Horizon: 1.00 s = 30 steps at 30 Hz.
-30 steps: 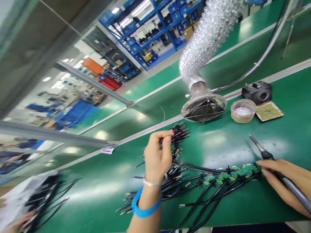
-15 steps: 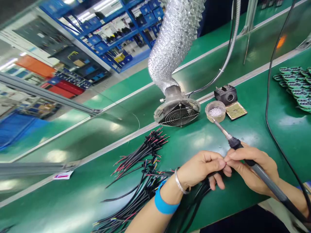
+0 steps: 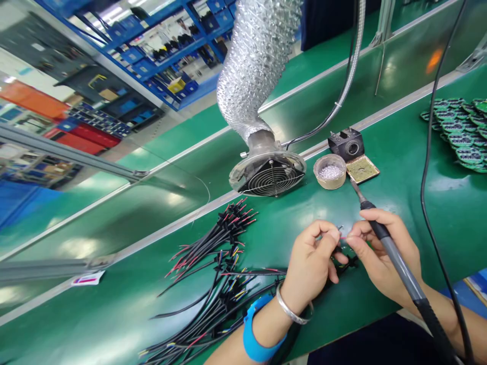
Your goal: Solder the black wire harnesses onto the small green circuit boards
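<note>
My left hand [image 3: 310, 258] is closed on a black cable, pinching it near its stripped end. A thin red wire [image 3: 343, 238] runs from that end to the thumb and fingertips of my right hand [image 3: 393, 258]. A bare silvery wire tip shows just above the left fingertips. In my right hand also lies a soldering iron [image 3: 395, 256], its tip pointing up and away, near the corner of a yellowish sponge tray [image 3: 363, 169]. The rest of the held cable is mostly hidden behind my hands. A round tub [image 3: 330, 172] with shiny grains stands beside the tray.
Bundles of black cables [image 3: 213, 238] with red, yellow and blue ends lie left of my hands. A fume extractor [image 3: 272, 172] hangs over the table's back. Behind the tray sits a black iron holder [image 3: 346, 144]. Green circuit boards [image 3: 460, 132] are stacked right, past a hanging black cord [image 3: 424, 192].
The soldering iron's tip has moved from the tub of grains to the sponge tray's corner. My fingertips have drawn slightly apart, and the red wire now shows between them. The view has shifted a little.
</note>
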Available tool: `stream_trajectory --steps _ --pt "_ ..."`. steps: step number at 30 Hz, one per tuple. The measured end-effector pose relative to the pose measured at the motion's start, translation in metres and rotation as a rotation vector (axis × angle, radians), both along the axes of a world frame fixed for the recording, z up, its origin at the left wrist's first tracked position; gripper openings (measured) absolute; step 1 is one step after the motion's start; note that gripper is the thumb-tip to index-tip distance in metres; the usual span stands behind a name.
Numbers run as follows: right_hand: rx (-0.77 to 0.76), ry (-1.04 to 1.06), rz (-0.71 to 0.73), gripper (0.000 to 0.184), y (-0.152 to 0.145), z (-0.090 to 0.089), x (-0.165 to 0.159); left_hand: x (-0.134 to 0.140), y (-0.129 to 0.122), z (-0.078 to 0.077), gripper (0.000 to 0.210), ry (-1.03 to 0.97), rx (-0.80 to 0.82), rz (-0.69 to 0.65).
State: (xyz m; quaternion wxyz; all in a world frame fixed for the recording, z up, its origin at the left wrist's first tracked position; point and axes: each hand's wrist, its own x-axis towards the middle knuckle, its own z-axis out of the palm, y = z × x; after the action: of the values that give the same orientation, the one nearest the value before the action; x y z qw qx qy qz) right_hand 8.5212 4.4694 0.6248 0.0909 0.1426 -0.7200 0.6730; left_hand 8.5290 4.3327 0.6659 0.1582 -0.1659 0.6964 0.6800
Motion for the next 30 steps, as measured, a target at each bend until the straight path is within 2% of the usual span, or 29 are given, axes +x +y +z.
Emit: stream_trajectory --steps 2,5,9,11,13,20,25,30 --pt "0.105 0.107 0.023 0.038 0.005 -0.003 0.002 -0.004 -0.004 -0.001 0.021 -0.045 -0.075 -0.085" --pt "0.250 0.278 0.122 0.032 0.020 -0.007 0.000 -0.011 -0.011 -0.004 0.015 -0.054 -0.320 -0.346" --pt "0.284 0.277 0.123 0.040 0.043 -0.011 -0.008 -0.016 -0.011 -0.009 0.011 -0.005 -0.712 -0.545" --pt "0.291 0.286 0.130 0.045 0.053 -0.011 -0.011 -0.016 -0.008 -0.010 0.012 0.006 -0.797 -0.590" --pt "0.310 0.293 0.165 0.045 0.062 -0.010 -0.013 -0.016 -0.005 -0.010 0.014 0.021 -0.809 -0.601" --pt "0.298 0.181 0.264 0.025 0.075 -0.008 -0.018 -0.014 -0.002 -0.011 0.015 0.012 -0.839 -0.584" --pt "0.261 0.148 0.325 0.025 0.076 -0.011 -0.018 -0.012 -0.002 -0.014 0.017 0.017 -0.823 -0.568" --pt "0.237 0.130 0.324 0.025 0.074 -0.011 -0.016 -0.011 -0.001 -0.013 0.017 0.036 -0.834 -0.582"
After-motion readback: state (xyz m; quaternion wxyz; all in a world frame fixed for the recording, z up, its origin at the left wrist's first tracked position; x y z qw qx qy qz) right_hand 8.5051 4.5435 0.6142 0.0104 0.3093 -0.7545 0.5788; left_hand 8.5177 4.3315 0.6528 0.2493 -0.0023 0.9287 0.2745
